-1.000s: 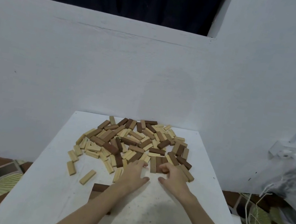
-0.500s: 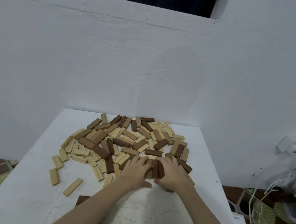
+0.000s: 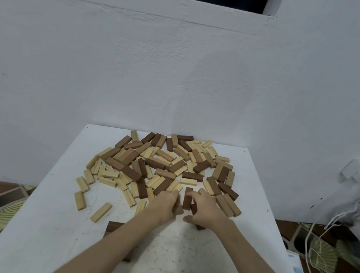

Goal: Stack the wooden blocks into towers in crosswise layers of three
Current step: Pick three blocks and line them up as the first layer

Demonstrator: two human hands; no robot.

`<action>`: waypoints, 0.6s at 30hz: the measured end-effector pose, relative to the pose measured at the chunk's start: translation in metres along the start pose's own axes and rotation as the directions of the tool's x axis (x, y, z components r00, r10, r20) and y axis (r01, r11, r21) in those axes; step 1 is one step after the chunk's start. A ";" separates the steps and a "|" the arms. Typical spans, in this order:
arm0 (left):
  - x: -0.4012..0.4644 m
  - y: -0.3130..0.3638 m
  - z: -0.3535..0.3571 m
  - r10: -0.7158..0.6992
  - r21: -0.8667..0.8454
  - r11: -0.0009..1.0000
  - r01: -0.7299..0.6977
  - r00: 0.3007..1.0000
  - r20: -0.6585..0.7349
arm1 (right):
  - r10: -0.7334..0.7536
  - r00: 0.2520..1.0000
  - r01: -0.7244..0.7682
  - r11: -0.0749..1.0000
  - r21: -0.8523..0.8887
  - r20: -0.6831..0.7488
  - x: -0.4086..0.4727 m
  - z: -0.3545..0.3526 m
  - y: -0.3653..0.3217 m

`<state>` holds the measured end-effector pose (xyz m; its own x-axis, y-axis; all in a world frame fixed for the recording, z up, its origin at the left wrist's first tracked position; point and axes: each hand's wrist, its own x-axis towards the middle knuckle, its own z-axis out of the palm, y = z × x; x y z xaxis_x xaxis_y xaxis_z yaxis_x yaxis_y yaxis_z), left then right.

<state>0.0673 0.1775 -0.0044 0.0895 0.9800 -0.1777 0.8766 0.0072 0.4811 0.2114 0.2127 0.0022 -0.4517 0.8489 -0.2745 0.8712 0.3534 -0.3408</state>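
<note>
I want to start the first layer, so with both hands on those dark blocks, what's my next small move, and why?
Probably draw the dark blocks back onto the bare table and square them side by side: both hands grip them at the pile's near edge.

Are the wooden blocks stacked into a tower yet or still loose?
Still loose: the wooden blocks lie scattered flat on the table; no tower stands.

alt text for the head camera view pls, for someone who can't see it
Two bare hands meet at the near edge of a spread of light and dark wooden blocks on a white table; the left hand and right hand grip a few dark blocks between them. A white wall rises behind.
</note>
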 end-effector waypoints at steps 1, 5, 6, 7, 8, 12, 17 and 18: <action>-0.005 -0.001 0.000 0.003 0.010 1.000 -0.003 1.000 0.014 | -0.002 1.000 0.002 1.000 0.000 -0.008 -0.003 0.001 -0.002; -0.023 -0.002 -0.003 0.029 -0.017 0.999 -0.028 0.996 0.090 | -0.027 0.999 0.028 0.999 0.036 -0.031 -0.017 0.009 -0.006; -0.026 -0.002 -0.004 0.033 -0.050 0.998 -0.028 0.993 0.109 | -0.043 0.998 0.045 0.998 0.036 -0.049 -0.021 0.012 -0.005; -0.030 -0.004 -0.004 0.036 -0.089 0.996 -0.025 0.992 0.122 | -0.055 0.997 0.058 0.997 0.048 -0.061 -0.024 0.016 -0.005; -0.034 -0.005 -0.004 0.037 -0.128 0.992 -0.020 0.991 0.132 | -0.063 0.995 0.069 0.995 0.075 -0.071 -0.028 0.019 -0.005; -0.048 -0.006 0.001 0.073 -0.204 0.978 -0.043 0.987 0.142 | -0.052 0.998 0.059 0.981 0.184 -0.044 -0.037 0.028 -0.004; -0.055 -0.003 0.002 0.140 0.075 0.987 -0.145 0.988 0.072 | -0.040 0.998 0.050 0.977 0.206 -0.053 -0.051 0.021 -0.009; -0.054 -0.002 0.002 0.131 0.111 0.984 -0.141 0.987 0.096 | -0.023 0.998 0.036 0.979 0.201 -0.066 -0.052 0.021 -0.008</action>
<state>0.0618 0.1238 0.0024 0.2485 0.9489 -0.1947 0.9022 -0.1535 0.4032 0.2243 0.1578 0.0004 -0.4576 0.8648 -0.2067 0.7980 0.2970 -0.5244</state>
